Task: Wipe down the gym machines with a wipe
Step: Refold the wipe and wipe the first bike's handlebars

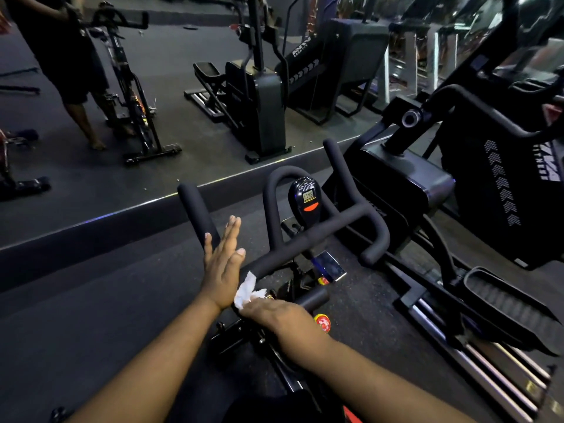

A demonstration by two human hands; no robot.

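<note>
A spin bike's black foam handlebar (pixel 308 236) fills the middle of the view, with a small console (pixel 306 199) showing a lit display and a red button. My left hand (pixel 222 264) is flat with straight fingers, resting against the base of the left handlebar horn (pixel 195 209). My right hand (pixel 274 315) pinches a crumpled white wipe (pixel 247 291) and holds it against the near end of the crossbar, right beside my left wrist.
A wall mirror behind a low ledge (pixel 152 203) reflects a person (pixel 61 56) at a bike. An elliptical machine (pixel 473 184) stands close on the right, its rails (pixel 488 361) and pedal (pixel 500 297) running toward me. Dark rubber floor (pixel 91 300) lies at the left.
</note>
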